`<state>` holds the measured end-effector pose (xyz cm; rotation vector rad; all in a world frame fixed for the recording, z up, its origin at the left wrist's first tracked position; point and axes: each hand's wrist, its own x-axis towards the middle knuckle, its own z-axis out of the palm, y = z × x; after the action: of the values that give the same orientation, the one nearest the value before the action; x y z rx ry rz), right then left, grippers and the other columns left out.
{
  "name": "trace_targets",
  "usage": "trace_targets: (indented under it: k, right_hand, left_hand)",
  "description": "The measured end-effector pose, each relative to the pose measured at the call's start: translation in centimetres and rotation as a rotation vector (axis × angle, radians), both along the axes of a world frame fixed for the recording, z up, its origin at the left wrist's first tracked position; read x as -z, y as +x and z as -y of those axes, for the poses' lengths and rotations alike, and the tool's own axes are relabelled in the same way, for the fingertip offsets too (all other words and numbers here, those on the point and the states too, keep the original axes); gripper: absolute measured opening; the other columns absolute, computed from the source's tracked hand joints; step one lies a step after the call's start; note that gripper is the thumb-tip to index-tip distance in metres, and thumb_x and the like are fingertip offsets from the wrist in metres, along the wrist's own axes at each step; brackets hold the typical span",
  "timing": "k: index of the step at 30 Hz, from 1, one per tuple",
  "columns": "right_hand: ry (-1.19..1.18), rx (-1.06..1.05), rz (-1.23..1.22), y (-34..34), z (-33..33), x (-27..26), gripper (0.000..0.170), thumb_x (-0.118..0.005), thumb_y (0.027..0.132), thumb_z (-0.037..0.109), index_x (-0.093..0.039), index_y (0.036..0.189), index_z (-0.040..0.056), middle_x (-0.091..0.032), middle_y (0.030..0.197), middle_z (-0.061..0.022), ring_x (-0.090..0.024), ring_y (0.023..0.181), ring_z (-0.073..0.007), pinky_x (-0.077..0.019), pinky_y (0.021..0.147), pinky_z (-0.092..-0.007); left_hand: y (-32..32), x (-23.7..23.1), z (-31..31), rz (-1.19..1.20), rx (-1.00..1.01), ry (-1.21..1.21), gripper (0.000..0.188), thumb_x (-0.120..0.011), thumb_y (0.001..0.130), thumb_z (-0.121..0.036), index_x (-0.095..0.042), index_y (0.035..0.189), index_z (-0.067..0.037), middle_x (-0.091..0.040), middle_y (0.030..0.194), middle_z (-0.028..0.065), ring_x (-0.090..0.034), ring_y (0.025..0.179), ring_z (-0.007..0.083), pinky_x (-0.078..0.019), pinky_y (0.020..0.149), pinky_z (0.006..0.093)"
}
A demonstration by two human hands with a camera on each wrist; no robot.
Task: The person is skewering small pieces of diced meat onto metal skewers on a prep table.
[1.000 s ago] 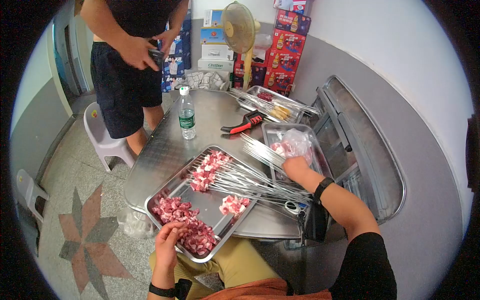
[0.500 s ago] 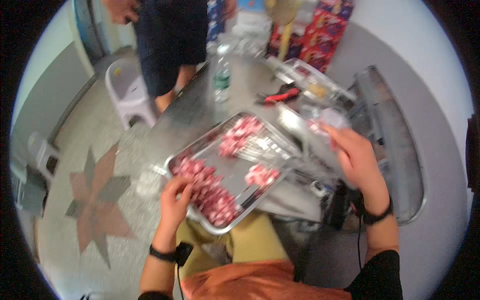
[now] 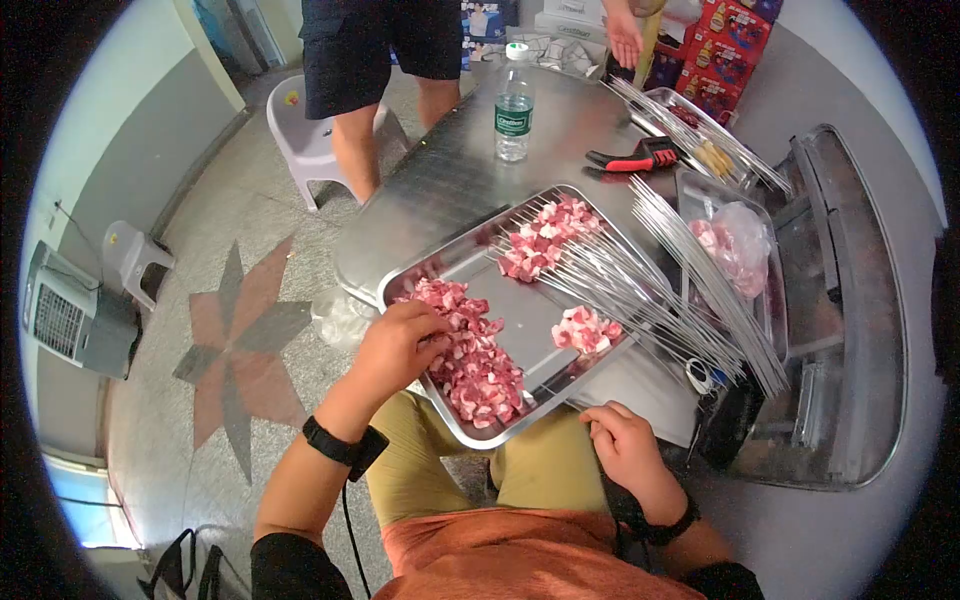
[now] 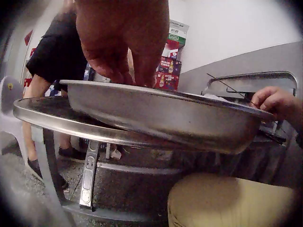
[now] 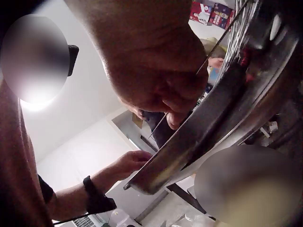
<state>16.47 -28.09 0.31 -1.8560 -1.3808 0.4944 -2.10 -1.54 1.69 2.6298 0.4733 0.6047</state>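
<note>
My left hand (image 3: 396, 346) has its bent fingers on the cut meat (image 3: 478, 372) at the near left of the metal tray (image 3: 548, 397). Whether they pinch a piece is hidden; the tray wall covers the fingertips in the left wrist view. Beside the tray's near right edge, my right hand (image 3: 630, 452) pinches a thin skewer (image 4: 225, 83), clearest in both wrist views. Pale fatty pieces (image 3: 586, 331) form a small heap at the tray's right. Threaded meat (image 3: 548, 238) lies at the far end, its skewers (image 3: 640, 290) extending over the right rim.
A water bottle (image 3: 513, 112) and a red-black tool (image 3: 637, 157) stand or lie on the steel table (image 3: 420, 190). More bare skewers (image 3: 700, 270) rest across a second tray with bagged meat (image 3: 735, 245). Someone in dark shorts (image 3: 350, 50) is beyond the table, near a chair (image 3: 300, 140).
My right hand has come back from the second tray to the near tray's edge, holding a skewer. My left hand has moved onto the meat. The head view has shifted.
</note>
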Motion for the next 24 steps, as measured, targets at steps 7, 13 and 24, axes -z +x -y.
trace_targets:
  k: [7,13,24]
  right_hand:
    - [-0.116,-0.023,-0.09,0.5,0.3,1.2,0.024,-0.047,0.076,0.003,-0.059,0.096,0.0037,-0.06,0.084,-0.0166,-0.058,0.075,-0.0331,-0.0477,0.067,-0.0382]
    - [-0.097,-0.011,-0.142,1.3,0.5,1.7,0.024,-0.048,0.075,0.003,-0.059,0.096,0.004,-0.06,0.083,-0.0158,-0.059,0.075,-0.0335,-0.0473,0.067,-0.0385]
    - [-0.084,-0.054,-0.183,1.4,0.0,1.2,0.025,-0.048,0.077,0.003,-0.059,0.1,0.0048,-0.061,0.09,-0.0155,-0.059,0.08,-0.0319,-0.0468,0.072,-0.0371]
  left_hand:
    - [2.3,0.8,-3.2,-0.014,-0.256,0.026,0.015,-0.063,0.071,-0.005,-0.064,0.086,-0.008,-0.06,0.086,0.0115,-0.057,0.084,0.0304,-0.0468,0.074,0.0373]
    - [4.4,1.9,-3.3,-0.13,0.052,0.085,0.019,-0.066,0.065,-0.009,-0.065,0.084,-0.007,-0.061,0.093,0.0104,-0.057,0.088,0.0293,-0.046,0.076,0.0379]
    - [4.8,0.1,-1.3,0.255,-0.25,-0.802,0.008,-0.057,0.084,-0.011,-0.061,0.085,-0.004,-0.06,0.077,0.004,-0.054,0.069,0.0144,-0.0449,0.064,0.0258]
